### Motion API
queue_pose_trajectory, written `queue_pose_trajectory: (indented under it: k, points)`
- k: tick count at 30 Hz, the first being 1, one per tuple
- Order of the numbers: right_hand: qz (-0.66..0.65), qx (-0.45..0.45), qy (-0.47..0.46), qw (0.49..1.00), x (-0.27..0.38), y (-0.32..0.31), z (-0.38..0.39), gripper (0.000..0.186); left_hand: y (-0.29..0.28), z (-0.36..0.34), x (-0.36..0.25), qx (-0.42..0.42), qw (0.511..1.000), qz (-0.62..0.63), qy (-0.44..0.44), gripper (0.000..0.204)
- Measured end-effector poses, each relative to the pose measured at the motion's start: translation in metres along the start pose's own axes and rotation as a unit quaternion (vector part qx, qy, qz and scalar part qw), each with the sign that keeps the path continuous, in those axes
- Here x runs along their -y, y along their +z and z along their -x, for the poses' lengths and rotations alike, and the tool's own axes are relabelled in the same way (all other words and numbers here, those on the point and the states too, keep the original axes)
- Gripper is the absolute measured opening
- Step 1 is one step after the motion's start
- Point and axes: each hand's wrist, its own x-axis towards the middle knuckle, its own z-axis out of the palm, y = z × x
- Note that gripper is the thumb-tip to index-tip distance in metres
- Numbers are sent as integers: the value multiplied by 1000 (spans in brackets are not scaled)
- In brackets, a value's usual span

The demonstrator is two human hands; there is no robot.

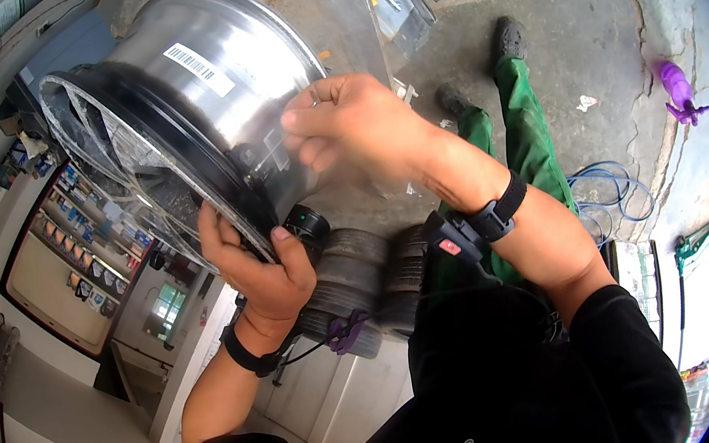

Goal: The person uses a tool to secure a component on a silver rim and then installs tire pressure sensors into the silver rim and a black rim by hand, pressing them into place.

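Observation:
A shiny silver wheel rim [253, 62] with a dark, spoked face is tilted at the upper left. A white barcode label [200, 69] is stuck on its barrel. My left hand [266, 276] is closed around the lip of the rim, thumb on the near side and fingers by the spokes. Close to the barrel, my right hand [358, 125] has its thumb and forefinger pressed together, slightly blurred. Whatever is in that pinch is too small to make out. Beside those fingertips a faint, pale-outlined square patch [274, 153] shows on the barrel.
Below the rim are a black round part [306, 222] and several stacked tyres [337, 288] with a purple object [349, 333]. To the right are a purple spray bottle [678, 89], a coiled blue hose [635, 196] and a green-handled tool [701, 241]. Shelves [87, 239] stand left.

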Motion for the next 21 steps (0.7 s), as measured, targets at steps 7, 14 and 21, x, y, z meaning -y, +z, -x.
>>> queue_pose_trajectory:
  k: [7, 14, 21]
  points:
    - [168, 142, -68, 973, 11, -35, -14, 25, 1, 1, 1, 5, 1000, 12, -12, 77]
    - [260, 102, -160, 947, 0, -36, -11, 20, 2, 0, 0, -5, 1000, -11, 11, 76]
    - [424, -34, -514, 745, -35, -44, -19, 12, 2, 0, -2, -4, 999, -36, 17, 75]
